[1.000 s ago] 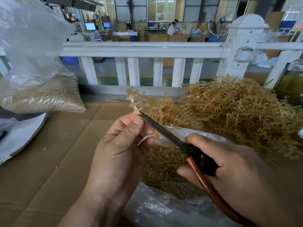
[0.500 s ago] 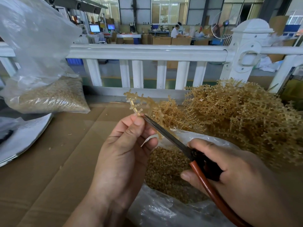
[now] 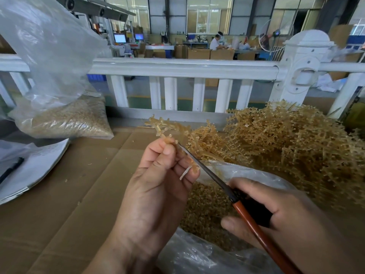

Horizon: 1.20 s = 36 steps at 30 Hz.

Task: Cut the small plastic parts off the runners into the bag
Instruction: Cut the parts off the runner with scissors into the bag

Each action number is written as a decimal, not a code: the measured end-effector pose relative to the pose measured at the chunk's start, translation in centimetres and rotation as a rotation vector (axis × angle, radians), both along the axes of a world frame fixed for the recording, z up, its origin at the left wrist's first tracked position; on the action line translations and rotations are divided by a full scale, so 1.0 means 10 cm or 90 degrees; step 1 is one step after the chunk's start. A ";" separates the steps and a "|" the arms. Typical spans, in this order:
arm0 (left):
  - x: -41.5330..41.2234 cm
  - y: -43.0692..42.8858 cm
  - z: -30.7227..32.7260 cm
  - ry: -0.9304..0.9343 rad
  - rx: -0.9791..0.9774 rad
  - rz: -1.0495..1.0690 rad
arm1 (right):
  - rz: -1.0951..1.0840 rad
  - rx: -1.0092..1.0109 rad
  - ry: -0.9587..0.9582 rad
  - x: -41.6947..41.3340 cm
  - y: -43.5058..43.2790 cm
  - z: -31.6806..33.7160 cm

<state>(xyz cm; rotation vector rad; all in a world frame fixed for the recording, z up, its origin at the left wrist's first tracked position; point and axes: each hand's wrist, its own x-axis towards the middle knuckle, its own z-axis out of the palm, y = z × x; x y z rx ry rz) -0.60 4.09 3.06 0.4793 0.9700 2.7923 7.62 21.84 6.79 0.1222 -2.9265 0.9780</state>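
My left hand (image 3: 156,186) pinches a tan plastic runner (image 3: 160,125) between thumb and fingers, its branched top sticking up above the fingertips. In my right hand (image 3: 276,218) are scissors (image 3: 213,177) with a brown-red handle, and I grip that handle. The dark blades point up-left, their tip touching the runner beside my left thumb. Below both hands lies an open clear plastic bag (image 3: 246,175) holding many small tan cut parts (image 3: 205,206).
A big heap of tan runners (image 3: 292,141) fills the right side. A filled clear bag of parts (image 3: 65,119) leans at the left by the white railing (image 3: 183,68). Papers with a black pen (image 3: 11,169) lie far left on the cardboard surface (image 3: 69,204).
The runner sits lower in my left hand, with less stem showing above the fingers. The scissors stay at the stem by my thumb. The view has shifted slightly.
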 end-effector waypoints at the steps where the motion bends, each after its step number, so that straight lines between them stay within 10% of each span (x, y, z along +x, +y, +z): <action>1: 0.00 0.00 0.00 0.001 -0.003 0.006 | -0.004 0.013 0.006 0.00 0.00 0.00; 36: 0.01 0.01 -0.03 -0.041 -0.047 0.079 | -0.046 0.198 0.184 0.01 -0.08 -0.02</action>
